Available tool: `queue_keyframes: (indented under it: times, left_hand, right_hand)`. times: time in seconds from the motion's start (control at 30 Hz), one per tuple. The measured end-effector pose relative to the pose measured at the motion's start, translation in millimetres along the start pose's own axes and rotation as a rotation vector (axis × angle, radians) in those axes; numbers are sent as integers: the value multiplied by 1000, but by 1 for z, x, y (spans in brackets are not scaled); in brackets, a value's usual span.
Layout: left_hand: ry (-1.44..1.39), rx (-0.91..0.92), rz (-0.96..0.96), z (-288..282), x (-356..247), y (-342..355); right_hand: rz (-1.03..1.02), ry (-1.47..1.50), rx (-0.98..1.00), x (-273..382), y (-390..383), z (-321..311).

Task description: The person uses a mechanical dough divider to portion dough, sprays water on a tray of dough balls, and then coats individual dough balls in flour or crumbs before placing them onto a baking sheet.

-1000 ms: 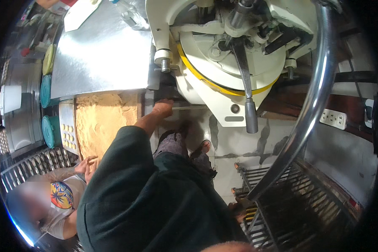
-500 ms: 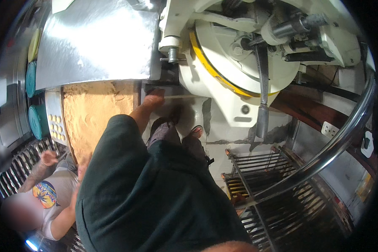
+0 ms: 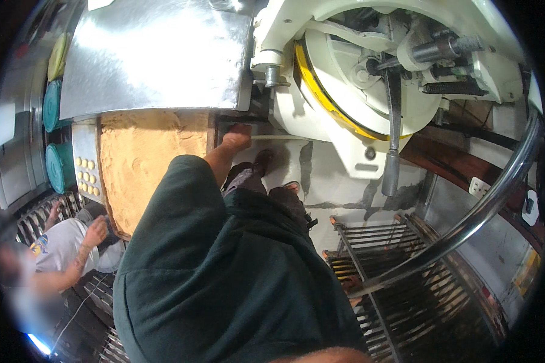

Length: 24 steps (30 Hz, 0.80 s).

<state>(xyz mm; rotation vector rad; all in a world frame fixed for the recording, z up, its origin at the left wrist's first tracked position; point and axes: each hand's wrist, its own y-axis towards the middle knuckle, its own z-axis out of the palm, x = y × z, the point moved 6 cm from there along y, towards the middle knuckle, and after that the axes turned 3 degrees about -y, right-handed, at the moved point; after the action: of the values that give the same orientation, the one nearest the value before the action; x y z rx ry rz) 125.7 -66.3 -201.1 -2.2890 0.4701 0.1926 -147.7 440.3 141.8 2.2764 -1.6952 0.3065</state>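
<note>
Since a second ago, the lever (image 3: 463, 227) has swung outward to the right of the machine (image 3: 357, 103), and the co-worker (image 3: 60, 248) has drawn back, with a hand now off the tray (image 3: 212, 128). The right hand (image 3: 349, 287) is at the lever's lower end, touching it; its fingers are small and dark, so I cannot tell how firmly they close. From there the chrome curve rises to the right, well away from the left hand (image 3: 238, 138). That left hand looks narrow, the fingers curled in, beside the left end of a pale bar (image 3: 287, 137); I cannot tell whether it grips it. Ahead and to the right of the left hand stands the machine, cream with a yellow band (image 3: 321, 91) and a dark handle (image 3: 392, 172). Just left of the same hand is the tray, filled with a tan mass (image 3: 151, 163), and beyond it, farther ahead, the steel table (image 3: 154, 66). Small pale balls (image 3: 86, 176) sit past the tray's far side. Around and beyond the right hand spreads a dark slatted rack (image 3: 367, 261)
</note>
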Motion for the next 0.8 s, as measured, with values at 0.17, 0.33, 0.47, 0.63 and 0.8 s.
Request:
queue_keyframes:
  times: [0.17, 0.33, 0.47, 0.63, 0.8]
  left_hand:
    - [-58, 1, -21, 14, 13, 6]
    - [1, 4, 12, 15, 8, 2]
    - [-4, 21, 42, 12, 10, 3]
    - [-26, 42, 33, 22, 20, 12]
    - [-75, 101, 1, -4, -4, -8]
  right_hand:
    - [-422, 215, 261, -64, 9, 26]
    - [-276, 375, 536, -35, 18, 16]
    - [-369, 349, -330, 17, 1, 14]
    - [-409, 105, 356, -78, 14, 15]
    - [-277, 428, -100, -56, 1, 26]
